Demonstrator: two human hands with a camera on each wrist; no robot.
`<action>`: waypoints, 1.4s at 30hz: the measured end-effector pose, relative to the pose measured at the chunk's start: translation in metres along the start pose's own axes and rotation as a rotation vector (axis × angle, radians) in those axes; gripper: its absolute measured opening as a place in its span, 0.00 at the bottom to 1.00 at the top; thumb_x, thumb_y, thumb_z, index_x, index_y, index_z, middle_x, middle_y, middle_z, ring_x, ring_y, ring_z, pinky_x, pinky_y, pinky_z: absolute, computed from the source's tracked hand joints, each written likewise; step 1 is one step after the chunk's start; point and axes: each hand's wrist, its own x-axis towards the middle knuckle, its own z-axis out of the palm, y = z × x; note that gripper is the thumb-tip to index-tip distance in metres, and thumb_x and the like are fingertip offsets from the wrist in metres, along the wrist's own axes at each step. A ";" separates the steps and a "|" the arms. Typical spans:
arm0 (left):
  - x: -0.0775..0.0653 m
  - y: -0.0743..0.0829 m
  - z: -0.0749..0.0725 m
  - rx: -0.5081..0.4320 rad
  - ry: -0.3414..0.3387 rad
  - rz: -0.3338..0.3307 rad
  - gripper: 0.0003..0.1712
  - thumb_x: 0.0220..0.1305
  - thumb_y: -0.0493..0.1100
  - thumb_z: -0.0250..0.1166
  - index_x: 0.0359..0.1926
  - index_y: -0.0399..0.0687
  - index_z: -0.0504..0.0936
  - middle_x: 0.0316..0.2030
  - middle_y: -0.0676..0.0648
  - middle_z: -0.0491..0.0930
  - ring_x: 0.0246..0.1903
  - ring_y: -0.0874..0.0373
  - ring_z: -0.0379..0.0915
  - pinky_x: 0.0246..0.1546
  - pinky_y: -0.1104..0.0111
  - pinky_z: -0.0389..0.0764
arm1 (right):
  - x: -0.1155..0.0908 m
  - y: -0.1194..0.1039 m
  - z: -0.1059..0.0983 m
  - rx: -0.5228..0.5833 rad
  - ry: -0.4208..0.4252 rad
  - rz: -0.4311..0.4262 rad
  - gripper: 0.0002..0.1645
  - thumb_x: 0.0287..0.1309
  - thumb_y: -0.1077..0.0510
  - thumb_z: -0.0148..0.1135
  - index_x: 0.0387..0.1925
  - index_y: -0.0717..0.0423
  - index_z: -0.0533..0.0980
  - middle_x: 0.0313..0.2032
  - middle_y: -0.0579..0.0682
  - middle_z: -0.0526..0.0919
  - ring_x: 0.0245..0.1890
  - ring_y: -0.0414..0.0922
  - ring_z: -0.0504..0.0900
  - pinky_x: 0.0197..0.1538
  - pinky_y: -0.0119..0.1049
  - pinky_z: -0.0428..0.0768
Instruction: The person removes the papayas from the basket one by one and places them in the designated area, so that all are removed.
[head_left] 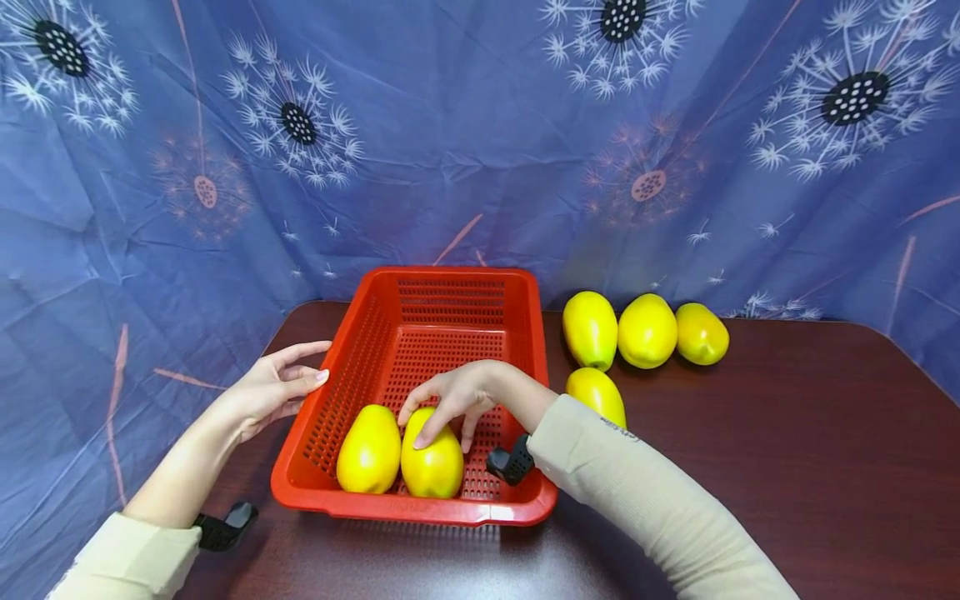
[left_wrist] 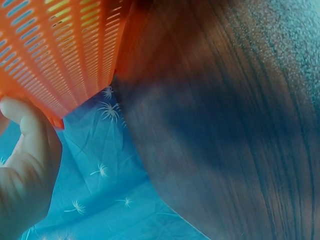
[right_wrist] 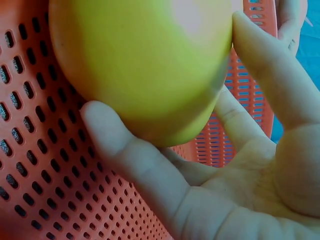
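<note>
A red plastic basket with slotted walls stands on the table. Two yellow mangoes lie side by side at its near end, the left mango beside the right mango. My right hand reaches in from above, fingers and thumb spread around the right mango. In the right wrist view, fingertips lie against both sides of this mango. My left hand is at the basket's left rim, its fairly straight index finger and thumb touching the rim from outside. The left wrist view shows that hand beneath the slotted wall.
Right of the basket, three yellow mangoes sit in a row at the back of the dark wooden table. Another mango lies in front of them, partly hidden by my right sleeve. A blue dandelion-patterned cloth hangs behind.
</note>
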 end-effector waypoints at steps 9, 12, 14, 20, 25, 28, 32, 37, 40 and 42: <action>-0.002 -0.003 0.001 -0.002 0.016 0.001 0.36 0.65 0.36 0.58 0.69 0.36 0.51 0.34 0.53 0.81 0.34 0.60 0.79 0.37 0.66 0.81 | 0.000 0.002 0.001 0.002 0.028 -0.018 0.23 0.52 0.61 0.67 0.51 0.47 0.74 0.51 0.47 0.70 0.43 0.49 0.76 0.34 0.46 0.81; -0.002 -0.004 0.001 0.002 0.018 0.007 0.37 0.65 0.36 0.58 0.69 0.36 0.51 0.34 0.53 0.81 0.34 0.60 0.79 0.37 0.65 0.81 | -0.001 0.001 0.001 0.010 0.045 -0.021 0.24 0.51 0.61 0.68 0.52 0.47 0.75 0.53 0.46 0.68 0.43 0.49 0.76 0.34 0.46 0.81; -0.002 -0.004 0.001 0.005 0.022 0.007 0.37 0.65 0.36 0.58 0.69 0.36 0.51 0.34 0.53 0.81 0.34 0.60 0.79 0.37 0.66 0.81 | -0.001 0.001 0.000 0.016 0.051 -0.029 0.25 0.51 0.60 0.68 0.53 0.48 0.74 0.53 0.46 0.68 0.43 0.49 0.76 0.34 0.46 0.81; -0.004 -0.003 0.002 0.000 0.022 -0.002 0.37 0.65 0.36 0.58 0.70 0.37 0.51 0.34 0.52 0.81 0.34 0.60 0.79 0.37 0.66 0.81 | -0.006 -0.003 -0.002 0.051 0.044 -0.074 0.25 0.52 0.61 0.67 0.54 0.50 0.74 0.52 0.49 0.70 0.42 0.49 0.75 0.34 0.45 0.81; -0.004 -0.004 0.002 0.003 0.022 -0.005 0.37 0.64 0.36 0.59 0.70 0.37 0.51 0.34 0.53 0.81 0.34 0.60 0.80 0.37 0.65 0.81 | -0.014 -0.008 -0.005 0.099 0.028 -0.123 0.27 0.54 0.62 0.64 0.57 0.52 0.71 0.49 0.53 0.72 0.40 0.47 0.76 0.33 0.44 0.81; -0.004 -0.003 0.003 0.002 0.024 -0.009 0.37 0.65 0.36 0.59 0.70 0.37 0.51 0.33 0.53 0.81 0.34 0.60 0.80 0.37 0.66 0.81 | -0.020 -0.011 -0.008 0.124 0.018 -0.162 0.29 0.54 0.63 0.63 0.59 0.54 0.69 0.48 0.55 0.73 0.39 0.47 0.77 0.33 0.44 0.82; -0.003 0.000 0.003 -0.003 0.022 -0.009 0.37 0.65 0.35 0.58 0.70 0.37 0.51 0.33 0.53 0.81 0.33 0.60 0.80 0.37 0.66 0.81 | -0.032 -0.014 -0.015 0.153 0.027 -0.204 0.29 0.54 0.63 0.63 0.59 0.53 0.69 0.49 0.57 0.72 0.41 0.48 0.77 0.37 0.46 0.82; -0.001 0.003 0.003 -0.013 0.018 -0.006 0.37 0.65 0.35 0.58 0.70 0.36 0.51 0.33 0.52 0.81 0.32 0.59 0.80 0.36 0.66 0.81 | -0.050 -0.017 -0.026 0.182 0.054 -0.238 0.27 0.55 0.64 0.62 0.57 0.52 0.70 0.51 0.59 0.70 0.42 0.50 0.77 0.41 0.48 0.81; 0.000 0.003 0.003 -0.022 0.017 -0.003 0.37 0.65 0.34 0.58 0.70 0.36 0.50 0.32 0.52 0.81 0.32 0.60 0.80 0.36 0.66 0.81 | -0.060 -0.016 -0.032 0.195 0.060 -0.271 0.28 0.55 0.64 0.61 0.58 0.52 0.69 0.51 0.59 0.70 0.42 0.50 0.76 0.39 0.46 0.81; 0.000 0.002 0.003 -0.029 0.016 -0.001 0.37 0.65 0.34 0.57 0.69 0.35 0.50 0.32 0.52 0.81 0.31 0.60 0.80 0.36 0.66 0.81 | -0.067 -0.015 -0.035 0.204 0.060 -0.296 0.28 0.55 0.64 0.60 0.59 0.53 0.68 0.50 0.59 0.70 0.42 0.51 0.76 0.38 0.45 0.80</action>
